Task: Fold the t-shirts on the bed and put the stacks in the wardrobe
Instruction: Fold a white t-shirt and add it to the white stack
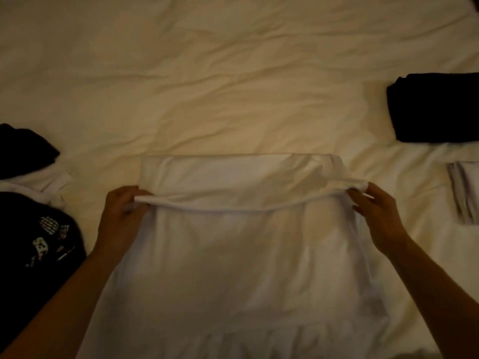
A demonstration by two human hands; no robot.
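A white t-shirt [241, 255] lies flat on the bed in front of me, its far part doubled over into a band. My left hand [121, 216] pinches the left end of the raised fold. My right hand [375, 213] pinches the right end, so the fold edge hangs in a shallow curve between them. A folded black stack [435, 107] sits at the right edge of the bed. Just below it lies a folded white stack [464, 190], partly cut off by the frame.
The cream bed sheet [207, 73] is wrinkled and stretches far ahead. At the left lie unfolded clothes: a black garment [23, 151], a bit of white cloth [49, 185], and a black printed t-shirt [39, 242] close to my left forearm.
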